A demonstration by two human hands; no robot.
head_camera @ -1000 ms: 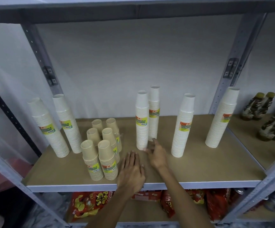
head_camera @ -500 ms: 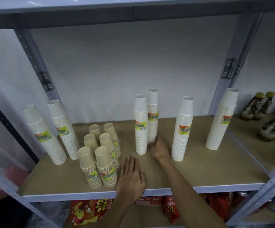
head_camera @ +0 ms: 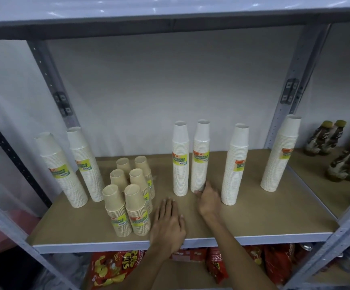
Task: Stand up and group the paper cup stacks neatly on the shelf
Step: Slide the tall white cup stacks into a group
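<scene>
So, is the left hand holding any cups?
No, the left hand lies flat on the shelf; only the right hand grips a white cup stack.

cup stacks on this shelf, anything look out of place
Nothing has fallen or spilled, but the far-right stack stands alone by the post, well apart from the middle stack that the right hand grips at its base.

left hand (head_camera: 167, 225): bare, no glove
right hand (head_camera: 208, 198): bare, no glove
left forearm (head_camera: 128, 273): uncovered behind wrist
right forearm (head_camera: 239, 254): uncovered behind wrist

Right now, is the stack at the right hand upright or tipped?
Upright: stack stands flat on the shelf, right hand gripping its base.
</scene>
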